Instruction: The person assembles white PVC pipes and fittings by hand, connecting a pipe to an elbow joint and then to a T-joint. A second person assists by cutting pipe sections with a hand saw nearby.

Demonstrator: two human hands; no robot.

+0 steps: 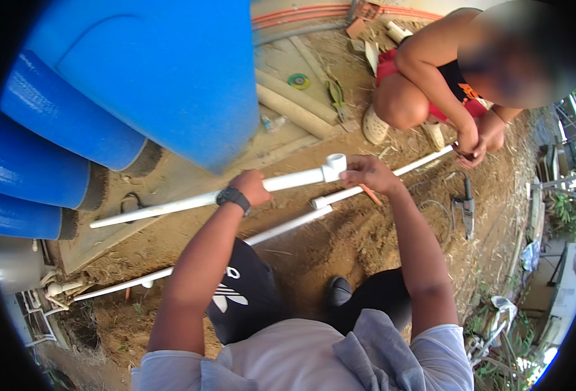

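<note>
A long white pipe (190, 202) is held level above the dirt ground (340, 241), its long axis running from lower left to upper right across the view. At its upper-right end a white tee fitting (335, 165) is seated, and that fitting serves as the landmark here.

The left hand (252, 187) is wrapped around the pipe just to the left of the fitting, fingers closed on the pipe, a black watch (233, 197) on the wrist. The right hand (368, 173) lies just to the right of the fitting, touching or almost touching its open side; the fingers are curled together, and something thin and orange (371, 194) appears to be gripped beneath them, though it is too small to be told with certainty. Of the two, the right hand is the nearer to the fitting's free mouth.

Just below and to the right of the fitting, the end of a second white pipe (386, 179) is seen, lying along nearly the same axis and running away to the upper right, where its far part is held by another person's hands (470, 148). A third pipe (288, 225) lies on the ground below the fitting. Large blue tanks (151, 72) stand to the upper left of it.
</note>
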